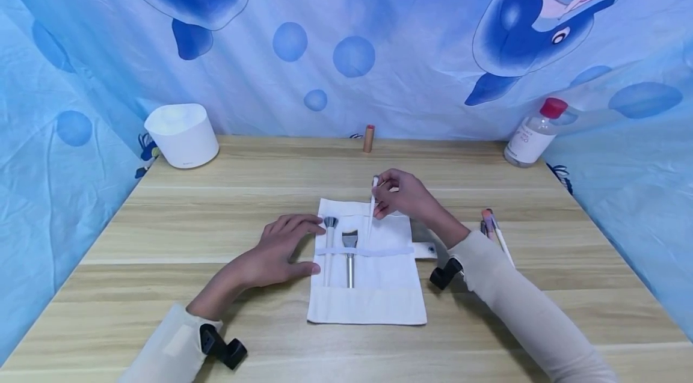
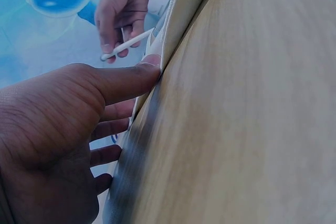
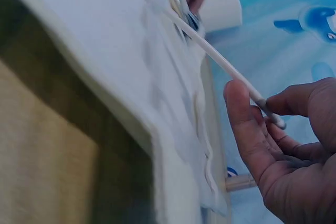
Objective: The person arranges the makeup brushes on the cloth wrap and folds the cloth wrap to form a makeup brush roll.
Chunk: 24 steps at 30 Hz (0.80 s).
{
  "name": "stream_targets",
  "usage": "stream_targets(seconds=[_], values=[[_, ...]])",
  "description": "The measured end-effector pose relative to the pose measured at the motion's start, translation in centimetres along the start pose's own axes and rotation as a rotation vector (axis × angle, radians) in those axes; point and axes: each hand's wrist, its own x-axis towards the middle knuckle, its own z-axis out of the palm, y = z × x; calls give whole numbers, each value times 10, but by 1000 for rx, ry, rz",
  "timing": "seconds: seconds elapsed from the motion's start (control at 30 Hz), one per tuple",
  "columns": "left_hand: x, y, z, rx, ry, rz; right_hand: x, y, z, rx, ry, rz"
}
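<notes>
On the table lies a white cloth brush roll (image 1: pixel 368 305), spread open with an elastic band (image 1: pixel 387 252) across it. Two makeup brushes sit under the band: a white-handled brush (image 1: pixel 328 251) at the left and a flat, silver-handled brush (image 1: pixel 350 257) beside it. My right hand (image 1: pixel 403 193) pinches a slim white stick (image 3: pixel 210 51) near its upper, rounded end, above the roll. The stick slants down, its lower end at the band. My left hand (image 1: pixel 284 251) rests at the roll's left edge, thumb (image 2: pixel 131 80) and fingers spread and touching the cloth.
Right of the roll, beside my right forearm, lie several slim pens or brushes (image 1: pixel 492 229). A snap strap (image 1: pixel 425 250) sticks out from the roll. Along the back stand a white container (image 1: pixel 184 136), a small brown tube (image 1: pixel 369 138) and a red-capped bottle (image 1: pixel 533 133).
</notes>
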Motion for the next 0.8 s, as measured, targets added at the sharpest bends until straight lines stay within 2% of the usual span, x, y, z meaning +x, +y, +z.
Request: stream_targets(seconds=[0.53,0.7,0.8], values=[[3,-1,2,10,-1,-8,-22,5,21,-37,-157,162],[3,-1,2,6,3,-12,-30,8,25,-119,-180,149],[2,-1,3,7,4,-15,-37,10,28,-226,-183,108]])
